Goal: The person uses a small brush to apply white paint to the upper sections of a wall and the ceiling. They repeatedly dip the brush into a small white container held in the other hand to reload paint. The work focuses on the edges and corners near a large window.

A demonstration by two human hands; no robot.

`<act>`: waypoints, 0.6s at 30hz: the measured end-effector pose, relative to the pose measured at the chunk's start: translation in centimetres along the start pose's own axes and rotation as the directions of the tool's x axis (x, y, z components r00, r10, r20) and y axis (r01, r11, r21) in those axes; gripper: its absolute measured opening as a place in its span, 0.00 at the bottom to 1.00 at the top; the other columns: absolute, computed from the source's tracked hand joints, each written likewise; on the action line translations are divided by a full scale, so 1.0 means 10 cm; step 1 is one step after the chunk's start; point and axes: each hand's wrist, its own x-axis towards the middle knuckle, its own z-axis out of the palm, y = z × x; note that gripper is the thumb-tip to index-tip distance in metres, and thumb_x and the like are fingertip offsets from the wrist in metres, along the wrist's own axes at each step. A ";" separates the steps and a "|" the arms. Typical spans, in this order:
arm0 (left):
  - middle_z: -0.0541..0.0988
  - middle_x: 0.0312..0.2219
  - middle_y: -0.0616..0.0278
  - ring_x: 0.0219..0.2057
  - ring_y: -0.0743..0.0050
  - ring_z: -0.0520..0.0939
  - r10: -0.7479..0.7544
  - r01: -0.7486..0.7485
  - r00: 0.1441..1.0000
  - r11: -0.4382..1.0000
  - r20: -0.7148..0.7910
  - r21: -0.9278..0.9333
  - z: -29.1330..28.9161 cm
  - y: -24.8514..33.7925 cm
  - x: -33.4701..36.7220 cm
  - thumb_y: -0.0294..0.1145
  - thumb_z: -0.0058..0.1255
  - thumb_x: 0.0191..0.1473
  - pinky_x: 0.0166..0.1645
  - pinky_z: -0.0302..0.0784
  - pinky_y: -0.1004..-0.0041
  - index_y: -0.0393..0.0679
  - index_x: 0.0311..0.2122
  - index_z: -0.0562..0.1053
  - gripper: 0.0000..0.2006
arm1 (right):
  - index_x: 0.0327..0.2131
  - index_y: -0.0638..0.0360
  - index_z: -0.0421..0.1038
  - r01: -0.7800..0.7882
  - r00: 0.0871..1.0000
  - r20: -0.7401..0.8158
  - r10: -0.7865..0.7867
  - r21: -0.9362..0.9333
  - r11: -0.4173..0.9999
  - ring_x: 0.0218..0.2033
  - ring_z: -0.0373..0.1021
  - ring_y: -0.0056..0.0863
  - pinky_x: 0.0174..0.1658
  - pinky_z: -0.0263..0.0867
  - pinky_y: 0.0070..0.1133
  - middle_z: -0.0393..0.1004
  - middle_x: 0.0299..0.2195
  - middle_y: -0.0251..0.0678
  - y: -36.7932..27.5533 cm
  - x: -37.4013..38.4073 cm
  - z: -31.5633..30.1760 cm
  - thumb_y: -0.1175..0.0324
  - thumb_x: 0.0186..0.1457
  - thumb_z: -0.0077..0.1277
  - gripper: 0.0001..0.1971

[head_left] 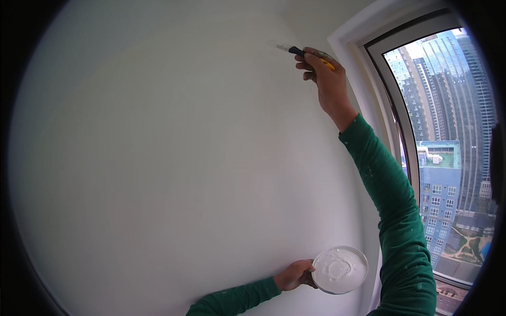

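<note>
OK, R hand [328, 79] first: raised to the far right, fingers wrapped round a scraper [297, 51] w/ a dark & yellow handle, firm grip AFAICT. Blade [282, 47] points left, tip at the pale wall [184, 147] nr the corner; touching or just off it, can't tell from my end. Faint greyish patch by the tip, unclear if paste or shadow.

L hand [295, 275] at near right, clamped on the left side of a round tub [341, 247], thumb at the rim, other fingers mostly hidden. White paste [337, 267] inside, approx. ring-shaped ridge mid-surface, facing me. Tub & scraper well apart.

Step, my read: smoothing paste onto the wall nr the corner, tub on standby for a reload. Next move prob. calls for the blade laid flat-ish, light even pressure, short strokes; I'd want the tub steady in L hand and clear of the wall. Risk IMO: blade edge gouging the corner.

Further out: green sleeves [395, 195] on both arms, pale specks on the fabric. R arm passes just left of the window [396, 100] in my view; tall bldgs [443, 100] beyond the glass, far right.
</note>
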 end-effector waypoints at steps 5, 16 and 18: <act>0.81 0.39 0.52 0.34 0.62 0.84 0.004 -0.004 1.000 1.000 0.000 0.001 0.02 -0.01 0.03 0.31 0.40 0.61 0.45 0.83 0.62 0.35 0.52 0.70 0.17 | 0.46 0.67 0.75 0.102 0.987 -0.123 -0.103 -0.016 0.995 0.36 0.78 0.28 0.37 0.72 0.23 0.81 0.37 0.41 0.47 1.10 0.36 0.69 0.60 0.54 0.14; 0.80 0.46 0.51 0.41 0.63 0.83 0.016 -0.017 1.000 0.999 0.024 0.036 -0.03 -0.02 0.05 0.29 0.38 0.62 0.46 0.82 0.62 0.35 0.61 0.65 0.23 | 0.40 0.66 0.77 0.049 0.957 -0.282 -0.068 -0.071 0.996 0.34 0.78 0.25 0.33 0.74 0.23 0.80 0.34 0.36 0.86 1.85 0.44 0.67 0.58 0.54 0.12; 0.79 0.47 0.51 0.41 0.63 0.83 0.012 -0.012 1.000 0.999 -0.001 0.042 0.04 0.03 0.01 0.29 0.38 0.62 0.46 0.82 0.63 0.35 0.61 0.65 0.23 | 0.40 0.66 0.77 0.044 0.961 -0.268 -0.062 -0.073 0.996 0.35 0.78 0.25 0.33 0.74 0.24 0.80 0.34 0.35 0.91 1.89 0.46 0.68 0.57 0.55 0.12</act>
